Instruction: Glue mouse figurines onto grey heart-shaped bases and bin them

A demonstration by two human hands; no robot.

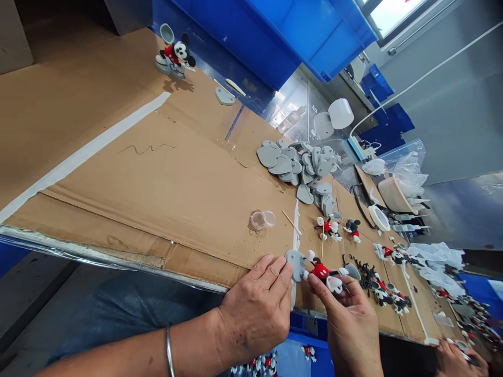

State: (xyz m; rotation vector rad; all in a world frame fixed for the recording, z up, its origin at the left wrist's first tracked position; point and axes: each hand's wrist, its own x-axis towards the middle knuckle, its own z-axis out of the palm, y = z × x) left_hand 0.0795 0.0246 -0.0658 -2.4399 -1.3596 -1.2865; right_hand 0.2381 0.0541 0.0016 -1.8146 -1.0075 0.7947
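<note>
My left hand point(259, 301), a metal bangle on its wrist, has its fingers pressed together on a flat grey heart-shaped base point(295, 265) at the cardboard's front edge. In my right hand point(349, 317) a mouse figurine point(320, 269) with a red body is pinched, lying on its side with its feet toward the base. The feet are close to the base; whether they touch I cannot tell. A thin wooden stick point(323, 246) stands out beyond the figurine. Behind my hands a small clear cup point(262, 220) sits on the cardboard, with a cotton swab point(291, 222) to its right.
Grey bases point(291, 162) form a heap further back. A finished-looking mouse figurine point(175, 55) stands at the far left, near blue bins point(251, 36). More figurines point(381, 293) and small black parts point(363, 272) lie at right. Another person's hand point(456, 358) is at lower right.
</note>
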